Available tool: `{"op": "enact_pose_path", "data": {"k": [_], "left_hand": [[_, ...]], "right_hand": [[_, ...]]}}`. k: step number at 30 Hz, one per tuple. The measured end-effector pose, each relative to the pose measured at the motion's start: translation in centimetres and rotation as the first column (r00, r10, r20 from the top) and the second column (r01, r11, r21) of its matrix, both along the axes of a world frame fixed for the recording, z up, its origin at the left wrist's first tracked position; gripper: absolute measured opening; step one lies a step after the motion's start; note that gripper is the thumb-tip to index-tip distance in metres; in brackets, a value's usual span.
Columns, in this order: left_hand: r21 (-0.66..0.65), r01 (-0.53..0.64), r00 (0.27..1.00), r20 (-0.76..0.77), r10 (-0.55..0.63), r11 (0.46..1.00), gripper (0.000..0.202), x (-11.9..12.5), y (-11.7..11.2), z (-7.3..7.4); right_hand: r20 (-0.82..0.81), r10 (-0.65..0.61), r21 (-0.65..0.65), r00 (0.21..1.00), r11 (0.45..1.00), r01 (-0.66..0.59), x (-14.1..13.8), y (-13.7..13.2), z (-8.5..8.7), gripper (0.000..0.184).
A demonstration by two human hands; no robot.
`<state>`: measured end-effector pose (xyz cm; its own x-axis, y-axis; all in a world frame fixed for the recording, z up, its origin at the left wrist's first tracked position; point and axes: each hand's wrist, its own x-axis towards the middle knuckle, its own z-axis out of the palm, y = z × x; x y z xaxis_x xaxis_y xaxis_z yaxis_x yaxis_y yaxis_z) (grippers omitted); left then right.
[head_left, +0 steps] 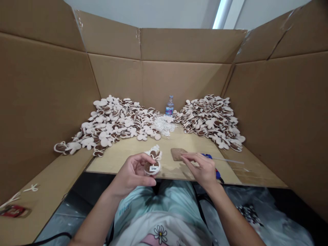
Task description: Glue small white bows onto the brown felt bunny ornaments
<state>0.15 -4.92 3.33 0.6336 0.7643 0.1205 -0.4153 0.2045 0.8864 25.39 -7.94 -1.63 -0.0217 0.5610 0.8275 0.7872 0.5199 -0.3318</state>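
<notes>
The left hand (pixel 133 172) grips a light, soft felt ornament (pixel 153 166) by its rim; the open right hand (pixel 201 167) seemingly touches a brown felt scrap (pixel 177 154).

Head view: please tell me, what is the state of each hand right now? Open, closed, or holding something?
Left hand: closed, holding a white-and-brown ornament.
Right hand: open, fingertips touching a brown piece, not gripping it.

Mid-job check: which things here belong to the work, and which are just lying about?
Work: left hand holding a white-and-brown tagged ornament; right hand on a brown felt pad; blue-handled glue gun.
Lying about: clear plastic water bottle; white lacy heap; brown cardboard walls.
</notes>
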Motion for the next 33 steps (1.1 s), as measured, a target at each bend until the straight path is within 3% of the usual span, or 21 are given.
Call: {"op": "enact_pose_path", "data": {"k": [9,26,33], "left_hand": [[0.036,-0.048,0.998,-0.043,0.05,0.998,0.036,-0.1,0.3,-0.3],[0.095,-0.13,0.981,-0.132,0.142,0.987,0.033,-0.1,1.0,-0.9],[0.1,-0.129,0.982,-0.125,0.142,0.987,0.032,0.0,0.9,-0.8]], "right_hand": [[0.009,-0.097,-0.051,0.995,0.994,0.097,0.3,0.1,-0.5,0.007],[0.014,-0.075,-0.133,0.997,0.988,0.076,0.9,0.5,-0.7,0.009],[0.044,-0.069,-0.249,0.997,0.966,0.077,1.0,0.6,-0.6,0.009]]}}
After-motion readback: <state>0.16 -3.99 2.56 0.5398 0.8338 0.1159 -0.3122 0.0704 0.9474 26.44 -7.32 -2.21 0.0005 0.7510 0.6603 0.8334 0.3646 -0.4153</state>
